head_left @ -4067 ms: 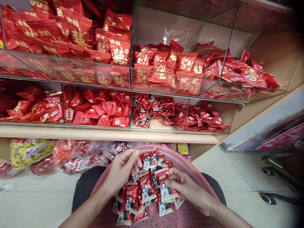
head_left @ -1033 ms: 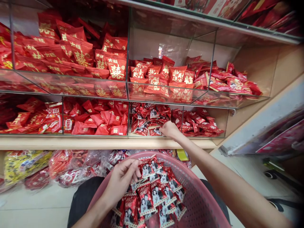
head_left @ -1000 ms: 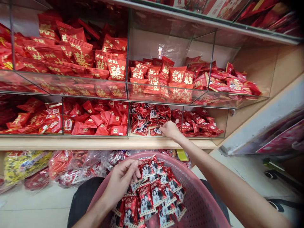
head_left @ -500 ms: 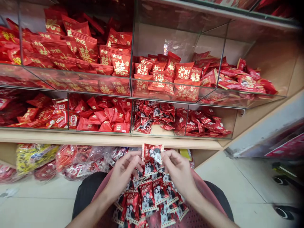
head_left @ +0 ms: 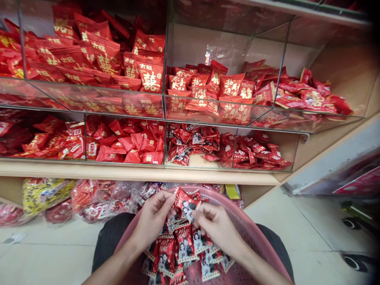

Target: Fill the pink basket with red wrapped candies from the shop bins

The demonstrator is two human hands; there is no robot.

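Between my two hands is a small red candy packet (head_left: 183,201) with a black-and-white couple printed on it, tilted over the pile. The fingers of my left hand (head_left: 157,213) pinch its left edge. My right hand (head_left: 215,223) is closed at its lower right corner, thumb and forefinger together on the wrapper. Under the hands, similar candy packets (head_left: 185,241) lie overlapping in a pink perforated plastic basket (head_left: 261,241), which rests between the dark-clothed knees. My forearms hide parts of the basket.
Ahead, glass-fronted shelf bins hold red packets (head_left: 150,75); a lower bin has matching couple-print packets (head_left: 181,154). Beneath the wooden shelf edge (head_left: 118,172) lie clear bags of sweets (head_left: 95,202) and a yellow bag (head_left: 44,194). Chair casters (head_left: 352,223) stand on the tiles at right.
The candy packet has come slightly down and left and now tilts. My right hand has shifted down and inward to its lower corner. More of the basket's far rim shows.
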